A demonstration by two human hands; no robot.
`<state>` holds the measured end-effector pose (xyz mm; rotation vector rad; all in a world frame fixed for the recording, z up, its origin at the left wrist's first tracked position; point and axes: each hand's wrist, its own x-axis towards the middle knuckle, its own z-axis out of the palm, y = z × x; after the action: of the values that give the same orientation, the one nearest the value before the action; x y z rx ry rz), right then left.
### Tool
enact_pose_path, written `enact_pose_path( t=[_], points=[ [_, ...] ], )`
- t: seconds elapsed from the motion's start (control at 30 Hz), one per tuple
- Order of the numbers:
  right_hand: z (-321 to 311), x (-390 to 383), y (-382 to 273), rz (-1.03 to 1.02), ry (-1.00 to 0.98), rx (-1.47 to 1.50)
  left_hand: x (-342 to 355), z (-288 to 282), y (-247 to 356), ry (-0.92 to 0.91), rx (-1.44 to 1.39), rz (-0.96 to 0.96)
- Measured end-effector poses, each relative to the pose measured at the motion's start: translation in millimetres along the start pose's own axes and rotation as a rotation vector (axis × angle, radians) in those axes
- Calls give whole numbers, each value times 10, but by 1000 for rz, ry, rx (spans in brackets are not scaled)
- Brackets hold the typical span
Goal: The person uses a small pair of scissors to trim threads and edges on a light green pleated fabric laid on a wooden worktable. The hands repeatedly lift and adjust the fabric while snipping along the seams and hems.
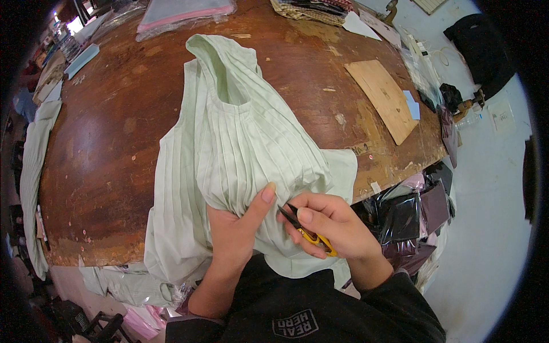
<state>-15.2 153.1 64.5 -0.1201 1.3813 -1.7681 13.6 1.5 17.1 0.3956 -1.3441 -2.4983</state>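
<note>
A pale green pleated sleeveless garment lies over the near edge of the wooden table, its neck opening toward the far side. My left hand is closed on a bunched fold of it, thumb on top and the fingers hidden under the cloth. In my right hand is a small pair of thread snips with dark blades and yellow handles. The blade tips are at the cloth, just right of my left thumb. Whether they touch a thread is too small to tell.
A flat wooden board lies to the right on the table, beside a light blue card. Folded checked fabric and a clear plastic packet stack sit at the back. Wrapped dark packages are heaped below the right edge.
</note>
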Motion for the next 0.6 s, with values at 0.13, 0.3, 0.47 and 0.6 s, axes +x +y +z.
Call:
enact_pose_path(
  t=[0.13,0.3,0.47,0.6],
  points=[
    [44,-8,0,26,30,-55,-17,-6,4,-15,32,-5],
    [52,-28,9,28,51,-8,-21,-2,3,-9,15,1],
    [34,-24,-15,54,21,7,-34,-4,-10,-10,47,-2],
    [33,-29,-19,30,22,24,-41,-2,-2,-24,24,3]
  ],
)
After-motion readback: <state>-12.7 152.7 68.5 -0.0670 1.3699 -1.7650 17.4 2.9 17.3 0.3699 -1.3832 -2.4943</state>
